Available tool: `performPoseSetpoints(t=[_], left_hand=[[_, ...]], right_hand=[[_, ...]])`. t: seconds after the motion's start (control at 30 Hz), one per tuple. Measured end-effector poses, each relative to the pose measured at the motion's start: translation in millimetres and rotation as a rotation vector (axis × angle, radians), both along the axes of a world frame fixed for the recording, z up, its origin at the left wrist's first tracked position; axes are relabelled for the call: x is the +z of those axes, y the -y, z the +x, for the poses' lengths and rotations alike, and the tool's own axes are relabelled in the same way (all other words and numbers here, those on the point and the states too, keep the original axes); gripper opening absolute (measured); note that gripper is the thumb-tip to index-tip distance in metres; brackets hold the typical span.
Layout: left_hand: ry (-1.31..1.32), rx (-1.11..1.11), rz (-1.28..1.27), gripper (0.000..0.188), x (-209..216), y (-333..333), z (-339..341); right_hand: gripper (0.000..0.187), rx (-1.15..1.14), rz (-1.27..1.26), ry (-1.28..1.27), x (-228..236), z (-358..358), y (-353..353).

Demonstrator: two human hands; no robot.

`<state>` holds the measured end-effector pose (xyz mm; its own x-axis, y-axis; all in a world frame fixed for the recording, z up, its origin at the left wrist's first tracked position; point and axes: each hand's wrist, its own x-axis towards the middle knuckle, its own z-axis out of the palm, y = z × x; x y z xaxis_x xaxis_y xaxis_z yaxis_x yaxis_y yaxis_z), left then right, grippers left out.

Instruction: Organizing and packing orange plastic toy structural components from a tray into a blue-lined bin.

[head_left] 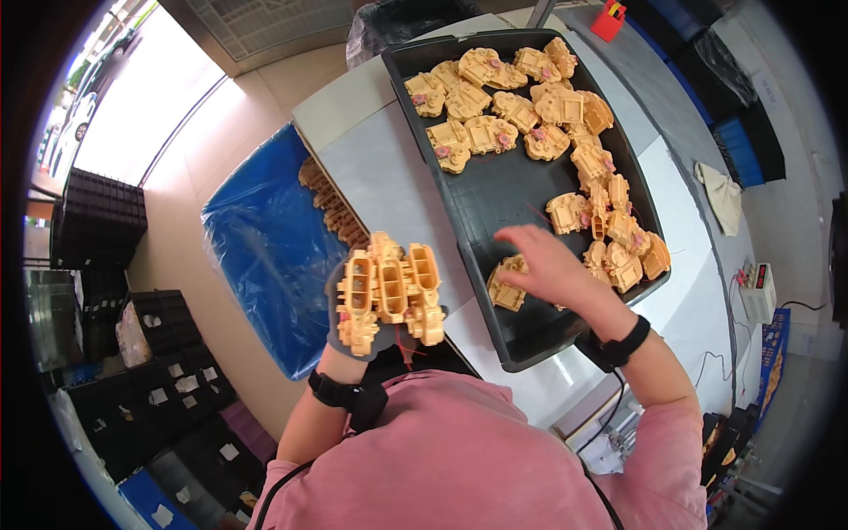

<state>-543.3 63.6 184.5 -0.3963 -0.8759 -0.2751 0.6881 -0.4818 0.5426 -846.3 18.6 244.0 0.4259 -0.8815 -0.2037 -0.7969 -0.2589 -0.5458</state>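
My left hand (335, 309), in a grey glove, is closed beneath several yellow moulded plastic housings (391, 287). They stand side by side with their open slots facing up, and a thin red wire hangs below them. Much of that hand is hidden by the parts. Over the near end of a black tray (488, 320), my bare right hand (552, 269) has thumb and forefinger apart. Its thumb is close to a single yellow housing (508, 284) lying in the tray; whether they touch I cannot tell.
More yellow housings (490, 132), some with pink bits, lie at the tray's far end and along its right side. A blue plastic-lined bin (265, 238) stands left of the table, with stacked yellow parts (331, 208) beside it. A small white device (757, 291) sits at right.
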Motion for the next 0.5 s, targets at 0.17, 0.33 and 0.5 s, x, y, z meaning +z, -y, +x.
performPoseSetpoints(t=[0.17,0.33,0.5], left_hand=[[0.733,-0.129,-0.284,0.041,32,-9,27],[0.618,0.239,-0.222,0.05,-22,-30,54],[0.826,-0.001,-0.413,0.047,-14,-30,78]], right_hand=[[0.08,0.337,-0.287,-0.491,-54,5,-32],[0.072,0.141,0.072,-0.537,-28,12,-21],[0.057,-0.033,0.154,-0.505,-30,-11,-24]])
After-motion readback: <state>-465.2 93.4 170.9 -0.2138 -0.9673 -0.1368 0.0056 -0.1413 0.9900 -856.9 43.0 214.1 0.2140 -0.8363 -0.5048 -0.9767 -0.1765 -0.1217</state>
